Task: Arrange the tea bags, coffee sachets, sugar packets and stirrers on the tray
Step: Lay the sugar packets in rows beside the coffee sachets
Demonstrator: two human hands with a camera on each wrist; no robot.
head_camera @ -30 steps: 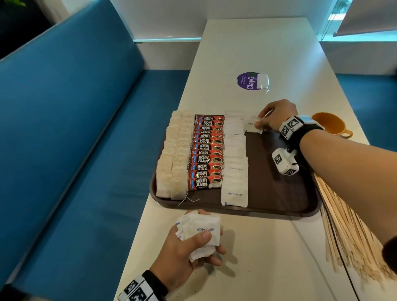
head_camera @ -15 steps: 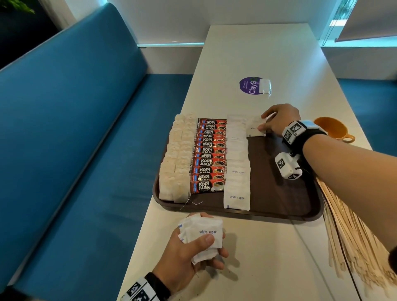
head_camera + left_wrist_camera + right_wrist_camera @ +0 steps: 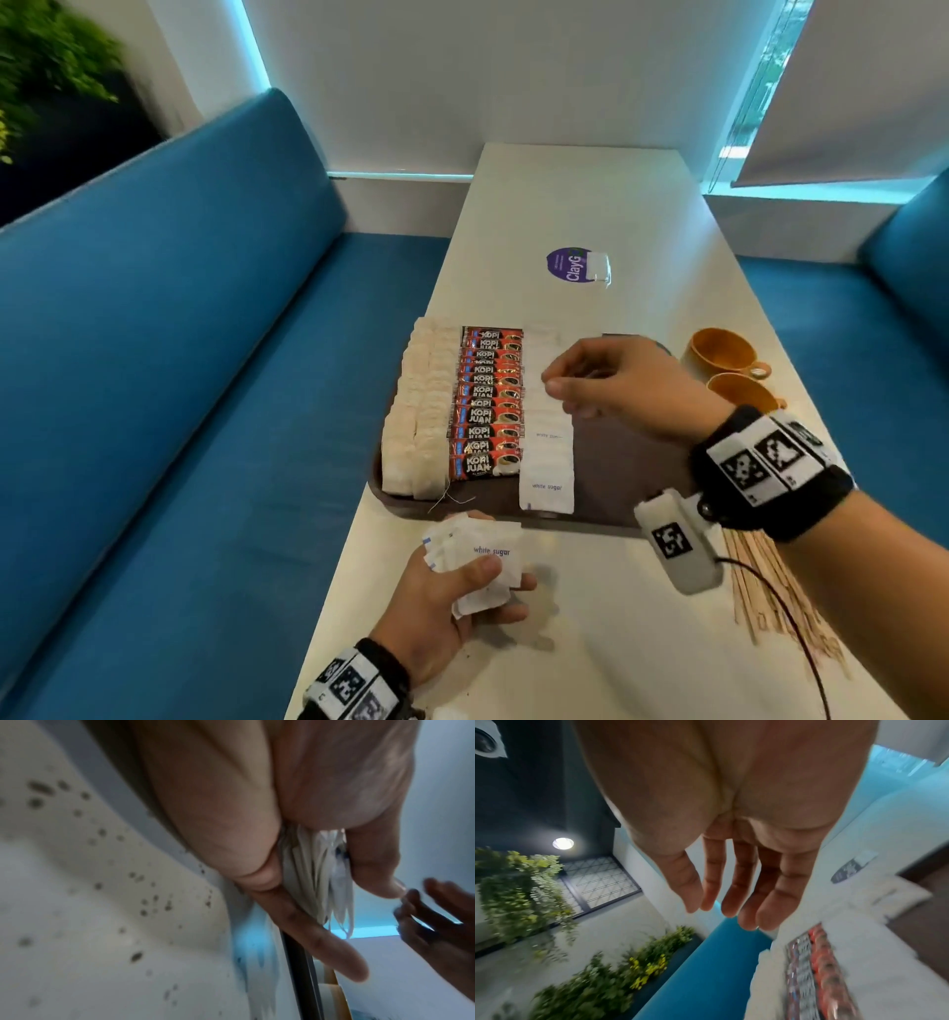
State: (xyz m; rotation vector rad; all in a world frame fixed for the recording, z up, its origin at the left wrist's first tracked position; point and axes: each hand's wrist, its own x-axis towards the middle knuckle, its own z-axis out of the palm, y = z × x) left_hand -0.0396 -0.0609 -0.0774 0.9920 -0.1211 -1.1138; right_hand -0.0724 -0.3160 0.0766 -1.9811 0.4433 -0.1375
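Blue padded benches flank the long glossy white table (image 3: 590, 205), where a dark brown plastic tray (image 3: 616, 473) carries neat rows: soft tea bags (image 3: 416, 411), red foil coffee sachets (image 3: 488, 406), white paper sugar packets (image 3: 547, 462). Above the tray, the right hand (image 3: 616, 385) hangs released, fingers loose. Nearer than the tray, the left hand (image 3: 447, 601) grasps a crumpled wad of sugar packets (image 3: 477, 560). Thin wooden stirrers (image 3: 770, 591) lie right of the tray.

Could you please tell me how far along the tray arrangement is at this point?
Looks done: tea bags, coffee sachets and a sugar row line the tray. In hand: the left hand grips more sugar packets; the right hand hovers empty. Left: those packets and the stirrers beside the tray.
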